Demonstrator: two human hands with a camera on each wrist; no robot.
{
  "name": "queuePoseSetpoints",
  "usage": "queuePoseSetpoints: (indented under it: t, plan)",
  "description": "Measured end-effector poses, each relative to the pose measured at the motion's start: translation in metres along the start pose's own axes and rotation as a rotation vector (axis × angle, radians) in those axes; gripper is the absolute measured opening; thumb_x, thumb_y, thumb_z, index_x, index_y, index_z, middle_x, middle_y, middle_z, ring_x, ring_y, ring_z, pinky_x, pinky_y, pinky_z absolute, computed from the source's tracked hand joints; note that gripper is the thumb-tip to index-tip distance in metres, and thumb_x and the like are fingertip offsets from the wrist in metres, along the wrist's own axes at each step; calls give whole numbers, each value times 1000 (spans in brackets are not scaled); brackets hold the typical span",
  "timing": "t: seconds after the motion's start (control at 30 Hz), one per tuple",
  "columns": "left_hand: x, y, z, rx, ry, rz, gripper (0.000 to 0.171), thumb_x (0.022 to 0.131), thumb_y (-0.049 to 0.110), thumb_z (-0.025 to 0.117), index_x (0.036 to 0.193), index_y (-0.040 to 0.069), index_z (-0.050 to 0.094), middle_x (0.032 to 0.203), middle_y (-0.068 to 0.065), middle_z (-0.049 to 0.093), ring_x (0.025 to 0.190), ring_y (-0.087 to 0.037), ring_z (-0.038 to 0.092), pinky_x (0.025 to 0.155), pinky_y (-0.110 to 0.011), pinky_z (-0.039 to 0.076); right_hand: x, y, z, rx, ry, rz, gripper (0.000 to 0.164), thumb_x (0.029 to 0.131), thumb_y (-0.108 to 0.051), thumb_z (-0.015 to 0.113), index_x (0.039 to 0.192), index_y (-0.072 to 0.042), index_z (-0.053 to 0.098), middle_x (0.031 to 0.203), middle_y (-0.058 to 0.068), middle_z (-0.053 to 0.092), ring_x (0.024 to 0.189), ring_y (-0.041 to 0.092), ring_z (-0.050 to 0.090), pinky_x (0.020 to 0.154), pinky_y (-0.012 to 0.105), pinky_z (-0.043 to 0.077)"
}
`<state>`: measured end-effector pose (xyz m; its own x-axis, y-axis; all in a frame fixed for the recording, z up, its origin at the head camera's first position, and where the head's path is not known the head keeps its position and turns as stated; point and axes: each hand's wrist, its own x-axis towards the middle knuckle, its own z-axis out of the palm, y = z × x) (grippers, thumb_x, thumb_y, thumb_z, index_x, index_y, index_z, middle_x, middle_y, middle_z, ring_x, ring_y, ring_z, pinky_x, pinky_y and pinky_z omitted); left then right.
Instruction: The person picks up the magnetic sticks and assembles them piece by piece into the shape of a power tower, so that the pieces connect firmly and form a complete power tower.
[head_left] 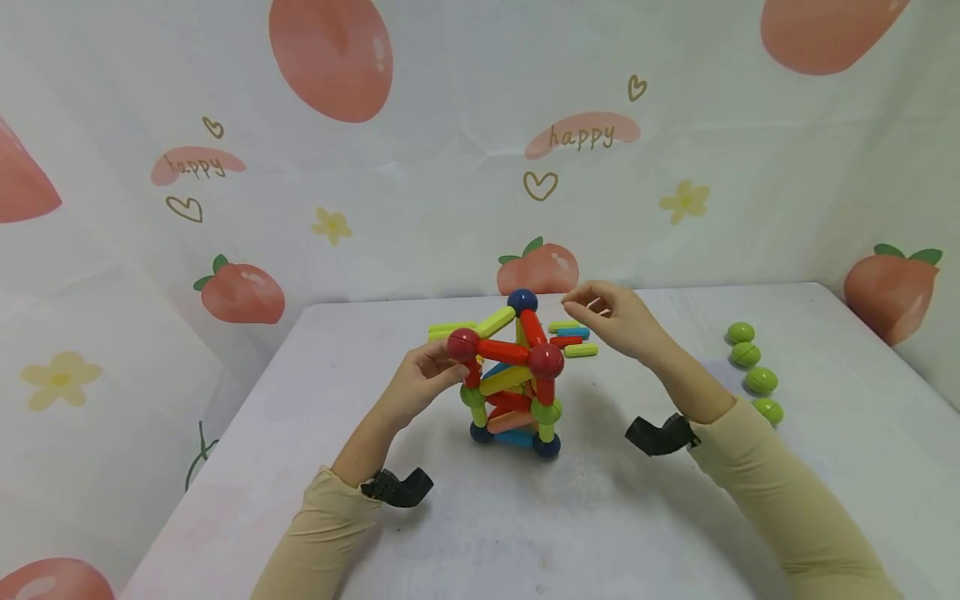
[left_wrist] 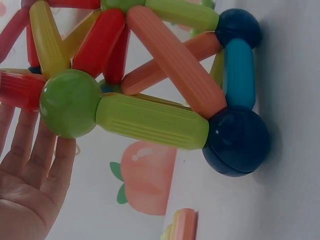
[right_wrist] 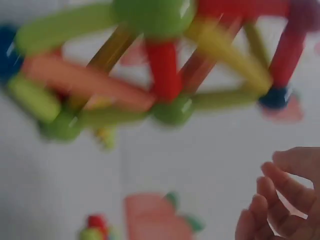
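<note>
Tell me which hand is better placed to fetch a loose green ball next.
Probably the right hand: it holds nothing and is nearer the loose green balls, while the left hand grips the stick-and-ball structure on its left side.

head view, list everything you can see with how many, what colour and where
magnetic-looking stick structure: 1, multicoloured, upright mid-table
red balls: 2, red, structure's upper front corners
blue balls: 3 visible, dark blue, structure's top and base
green balls: 2 visible, green, structure's mid-height
loose balls: 4, green, row at table's right
loose sticks: at least 6, yellow-green, blue and red, behind structure
table: 1, white, beneath everything
backdrop: 1, white with printed fruit, behind table
wrist devices: 2, black, one per wrist
sleeves: 2, beige, both forearms
left hand: 1, bare, at structure's upper left
right hand: 1, bare, raised right of structure
</note>
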<state>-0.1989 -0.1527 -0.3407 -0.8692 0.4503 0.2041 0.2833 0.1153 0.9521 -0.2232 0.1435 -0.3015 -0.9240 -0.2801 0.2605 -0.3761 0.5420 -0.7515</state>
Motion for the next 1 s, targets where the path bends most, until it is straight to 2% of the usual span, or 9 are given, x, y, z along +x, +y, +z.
queuePoseSetpoints:
  t: [0.23,0.37,0.47,0.77,1.0]
  plan:
    - [-1,-1,0,-25,-21,13,50,88,25,64,123,-8,49,95,16,66,92,-5,61,85,-21,52,21,70,10,-72,-192,239,31,91,-22,58,114,0,61,112,19,59,101,31,52,79,33,48]
    - [0,-1,0,-30,-23,13,51,88,25,65,123,-9,49,95,16,66,92,-4,62,85,-21,52,23,94,15,-67,-235,337,35,89,-21,60,116,1,59,116,23,55,103,31,47,75,29,44]
    - [0,-1,0,-29,-23,13,50,88,24,64,123,-9,49,96,16,66,92,-4,62,86,-21,53,23,104,17,-51,-242,385,37,87,-21,63,116,1,58,116,24,55,101,29,49,74,26,43]
    - [0,-2,-1,-21,-25,9,48,89,22,63,124,-8,49,96,16,66,92,-4,62,86,-21,52,26,115,21,-121,-256,423,39,85,-24,66,116,0,60,108,18,57,91,23,52,73,24,43]
    - [1,-1,-1,-22,-26,8,50,88,24,64,123,-8,49,96,16,66,92,-4,62,86,-21,52,24,109,11,-129,-281,365,34,86,-23,66,110,1,61,98,13,58,80,18,50,64,21,43]
